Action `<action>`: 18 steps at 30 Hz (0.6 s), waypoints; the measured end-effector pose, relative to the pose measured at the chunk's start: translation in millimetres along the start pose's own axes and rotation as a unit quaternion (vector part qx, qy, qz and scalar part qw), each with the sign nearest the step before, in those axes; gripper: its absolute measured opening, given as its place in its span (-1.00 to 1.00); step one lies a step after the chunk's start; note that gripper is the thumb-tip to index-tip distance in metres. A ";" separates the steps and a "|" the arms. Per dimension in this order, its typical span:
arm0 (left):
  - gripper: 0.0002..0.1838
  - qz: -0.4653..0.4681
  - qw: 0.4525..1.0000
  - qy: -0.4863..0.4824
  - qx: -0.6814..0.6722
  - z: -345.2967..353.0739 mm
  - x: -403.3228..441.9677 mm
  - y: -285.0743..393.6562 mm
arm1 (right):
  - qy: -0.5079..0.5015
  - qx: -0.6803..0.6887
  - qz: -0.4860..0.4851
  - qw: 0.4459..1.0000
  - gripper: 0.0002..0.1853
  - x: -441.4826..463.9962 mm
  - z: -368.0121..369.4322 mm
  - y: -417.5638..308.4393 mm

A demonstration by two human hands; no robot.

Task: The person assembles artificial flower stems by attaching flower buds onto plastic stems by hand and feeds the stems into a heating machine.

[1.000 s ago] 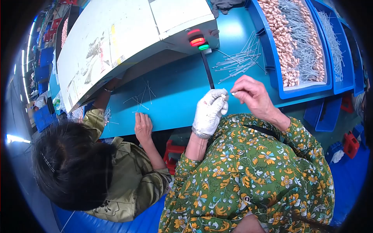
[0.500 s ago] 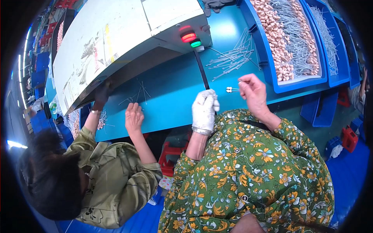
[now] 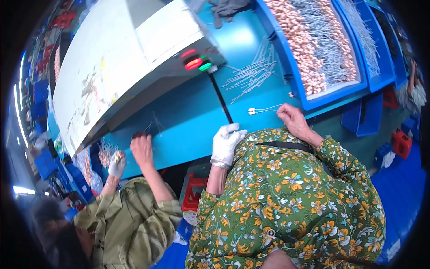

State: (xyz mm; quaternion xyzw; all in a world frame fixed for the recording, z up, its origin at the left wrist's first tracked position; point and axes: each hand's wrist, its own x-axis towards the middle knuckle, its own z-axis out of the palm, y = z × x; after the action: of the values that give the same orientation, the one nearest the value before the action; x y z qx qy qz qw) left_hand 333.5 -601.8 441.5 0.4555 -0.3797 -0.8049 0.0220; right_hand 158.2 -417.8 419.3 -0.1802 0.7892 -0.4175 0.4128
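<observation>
My left hand [image 3: 225, 143], in a white glove, is raised at the near edge of the teal table [image 3: 179, 139], with its thumb and forefinger apart and nothing visible between them. My bare right hand [image 3: 293, 120] pinches the ends of thin wires close to the same edge. At the far end of those wires, two small pale pieces [image 3: 251, 111] lie over the table between my hands. Beyond them is a loose pile of thin grey wires [image 3: 254, 71].
A blue bin [image 3: 298, 85] of copper-coloured parts and wires stands at the right. At the left is a large white machine cover [image 3: 112, 67] with red and green lights [image 3: 198, 63]. A co-worker [image 3: 134, 219] sits beside me, hands near a few wires.
My hands have drawn apart, and the wires with pale pieces now extend from my right hand. My left fingers have spread. The co-worker's gloved hand has come out from beneath the machine cover.
</observation>
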 end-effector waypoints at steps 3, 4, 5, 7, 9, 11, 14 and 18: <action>-0.81 -0.010 1.000 -0.007 0.009 1.6 2.4 -0.6 | -0.013 0.014 0.011 1.000 -0.95 -10.2 -6.8 6.7; -0.81 -0.016 1.000 -0.007 -0.015 3.5 1.4 2.7 | -0.015 0.031 0.029 0.999 -0.95 -11.8 -8.1 6.3; -0.82 -0.022 0.999 -0.004 -0.039 4.8 0.3 6.1 | -0.020 0.048 0.046 0.998 -0.94 -12.5 -6.9 4.7; -0.82 -0.035 0.994 -0.015 -0.107 8.8 -1.4 12.8 | -0.030 0.114 0.055 0.991 -0.93 -15.9 -6.4 -12.5; -0.82 -0.025 0.994 -0.029 -0.102 12.3 -2.1 20.5 | -0.060 0.185 0.050 0.980 -0.93 -18.3 0.1 -27.9; -0.82 -0.009 0.986 -0.074 -0.151 15.2 -2.6 23.8 | -0.079 0.197 0.024 0.977 -0.92 -19.3 5.7 -55.3; -0.75 -0.022 0.985 -0.096 -0.141 18.6 -5.4 30.3 | -0.097 0.207 -0.016 0.973 -0.89 -19.1 12.6 -87.0; -0.66 -0.039 0.975 -0.115 -0.186 35.4 -17.0 50.7 | -0.098 0.228 -0.023 0.968 -0.89 -15.9 21.2 -99.2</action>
State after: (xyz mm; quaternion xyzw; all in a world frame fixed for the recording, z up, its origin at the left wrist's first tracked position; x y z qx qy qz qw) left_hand 301.1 -610.4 496.2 0.3621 -0.2057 -0.9086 0.0309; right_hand 178.6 -476.8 500.8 -0.1393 0.6242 -0.5765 0.5086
